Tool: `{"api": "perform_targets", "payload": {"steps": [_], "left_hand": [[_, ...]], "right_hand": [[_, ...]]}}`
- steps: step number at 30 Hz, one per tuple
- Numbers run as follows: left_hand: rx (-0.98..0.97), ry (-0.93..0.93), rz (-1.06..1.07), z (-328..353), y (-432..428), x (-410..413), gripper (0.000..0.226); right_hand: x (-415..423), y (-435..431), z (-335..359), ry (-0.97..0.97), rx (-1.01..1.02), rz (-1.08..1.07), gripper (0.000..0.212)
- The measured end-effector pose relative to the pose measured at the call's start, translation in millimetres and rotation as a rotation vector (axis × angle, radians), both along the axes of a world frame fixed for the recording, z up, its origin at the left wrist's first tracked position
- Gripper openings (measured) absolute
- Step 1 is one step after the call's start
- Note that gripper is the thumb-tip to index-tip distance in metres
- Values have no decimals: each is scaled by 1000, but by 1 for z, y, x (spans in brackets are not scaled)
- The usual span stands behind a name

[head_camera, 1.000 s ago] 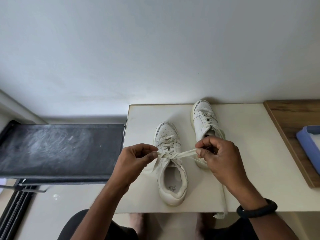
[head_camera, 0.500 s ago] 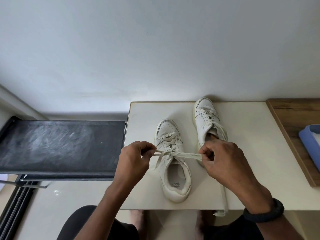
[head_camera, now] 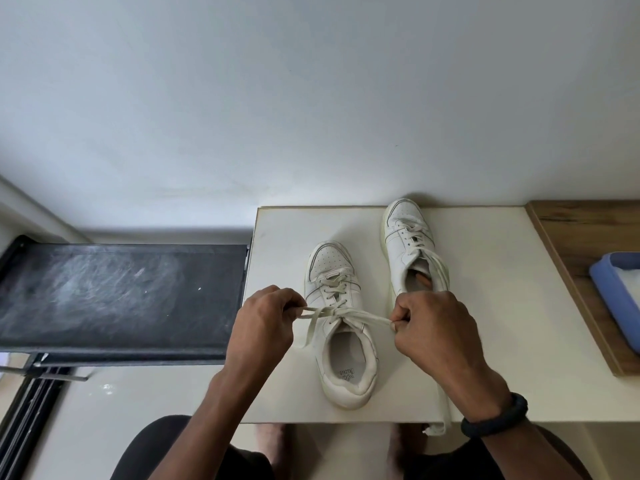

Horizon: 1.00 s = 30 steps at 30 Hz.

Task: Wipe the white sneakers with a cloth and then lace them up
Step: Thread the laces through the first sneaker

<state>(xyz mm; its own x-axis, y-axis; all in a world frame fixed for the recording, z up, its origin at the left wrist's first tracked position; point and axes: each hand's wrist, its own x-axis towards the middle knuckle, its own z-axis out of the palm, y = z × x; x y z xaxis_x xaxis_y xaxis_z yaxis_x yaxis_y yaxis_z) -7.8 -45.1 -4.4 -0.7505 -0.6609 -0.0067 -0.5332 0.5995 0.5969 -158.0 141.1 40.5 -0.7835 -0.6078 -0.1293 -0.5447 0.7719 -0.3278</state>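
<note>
Two white sneakers stand on a cream table [head_camera: 502, 306], toes toward the wall. The near sneaker [head_camera: 341, 327] lies between my hands; the far sneaker [head_camera: 410, 244] sits behind my right hand, its heel hidden. My left hand [head_camera: 266, 327] pinches one end of the near sneaker's lace [head_camera: 360, 315] left of the shoe. On the other side my right hand [head_camera: 436, 327] pinches the other end. The lace runs taut across the tongue, crossed over the top eyelets. A loose tail hangs down beside my left hand.
A black shelf [head_camera: 121, 299] adjoins the table's left edge. A wooden board [head_camera: 585, 271] with a blue tray [head_camera: 620, 292] lies at the right. A pale strip [head_camera: 443, 410], possibly a cloth or lace, hangs over the table's front edge. The wall stands right behind the shoes.
My hands have moved apart, left going left and right going right, drawing the lace tighter and flatter across the near sneaker.
</note>
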Motion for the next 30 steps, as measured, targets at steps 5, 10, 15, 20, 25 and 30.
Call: {"api": "perform_targets", "payload": {"steps": [5,10,15,20,25,30], "left_hand": [[133,51,-16,0,0,5,15],[108,206,-123,9,0,2,15],[105,152,-230,-1,10,-4,10],[111,152,-209,-7,8,-7,9],[55,146,-182,-8,5,-6,6],[-25,143,-177,-7,4,-5,4]], "right_hand": [[8,5,4,41,-2,71,19],[-8,5,10,128,-433,24,27],[2,-6,-9,-111,-372,128,26],[10,-12,-17,-122,-318,231,20],[8,-13,-19,-112,-284,182,10],[3,-10,-14,-90,-243,131,14]]}}
